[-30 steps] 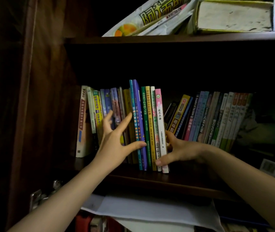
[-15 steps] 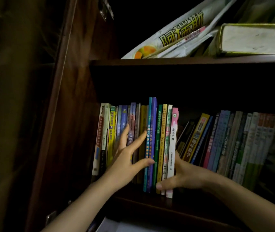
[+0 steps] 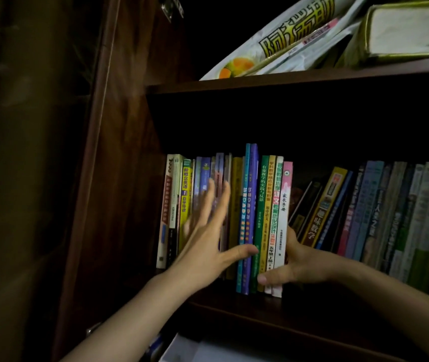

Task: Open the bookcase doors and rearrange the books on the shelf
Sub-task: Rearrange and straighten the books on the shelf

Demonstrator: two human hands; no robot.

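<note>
A row of upright books [image 3: 263, 205] stands on the dark wooden shelf [image 3: 299, 317] of the open bookcase. My left hand [image 3: 208, 246] lies flat and spread against the spines at the left of the row, thumb touching a blue and green book. My right hand [image 3: 294, 265] wraps the right end of the group, fingers behind the pink-and-white book [image 3: 284, 218] and thumb across the fronts of the lowest spines. Right of my right hand, more books [image 3: 380, 212] lean to the right.
The open bookcase door [image 3: 119, 152] stands at the left. On the shelf above lie a white printed bag [image 3: 294, 40] and a thick book [image 3: 411, 30] on its side. White paper [image 3: 208, 348] shows on the shelf below.
The view has shifted so the shelf sits lower and to the right. My left hand's fingers have slid up and left along the spines. My right hand keeps its hold.
</note>
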